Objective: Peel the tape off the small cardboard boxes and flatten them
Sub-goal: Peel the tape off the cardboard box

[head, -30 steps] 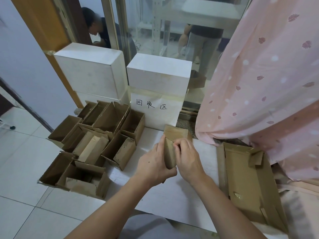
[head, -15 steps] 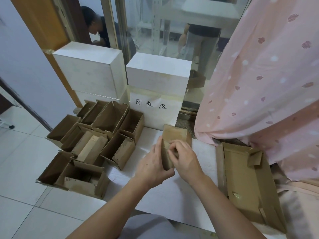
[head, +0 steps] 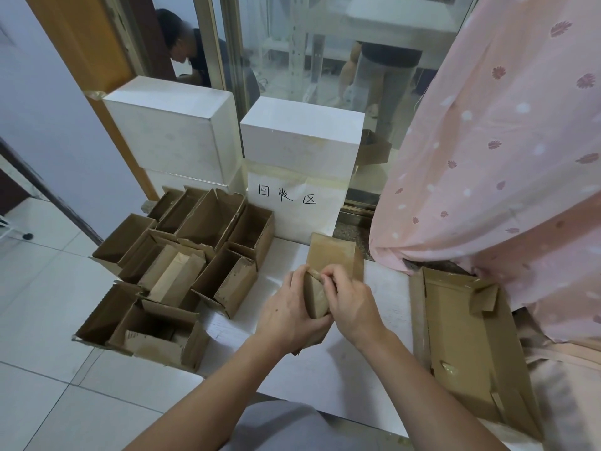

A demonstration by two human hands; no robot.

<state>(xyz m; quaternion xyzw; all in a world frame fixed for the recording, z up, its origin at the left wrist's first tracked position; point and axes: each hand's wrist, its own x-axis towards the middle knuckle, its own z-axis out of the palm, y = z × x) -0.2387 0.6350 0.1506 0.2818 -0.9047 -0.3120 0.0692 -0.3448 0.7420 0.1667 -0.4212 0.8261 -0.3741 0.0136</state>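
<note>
Since a second ago, both hands are shifting slightly nearer; I am seeing left hand (head: 286,312) gripping small cardboard box (head: 317,299) at table (head: 357,395) centre; right hand (head: 353,302) pinching its top edge; opened boxes (head: 182,255) lying left; flattened cardboard (head: 471,346) lying right.

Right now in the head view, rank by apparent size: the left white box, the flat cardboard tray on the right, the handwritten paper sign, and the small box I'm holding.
1. Flat cardboard tray, though nearness to the camera inflates it
2. Left white box
3. Paper sign
4. Small cardboard box, partly hidden by both hands
</note>
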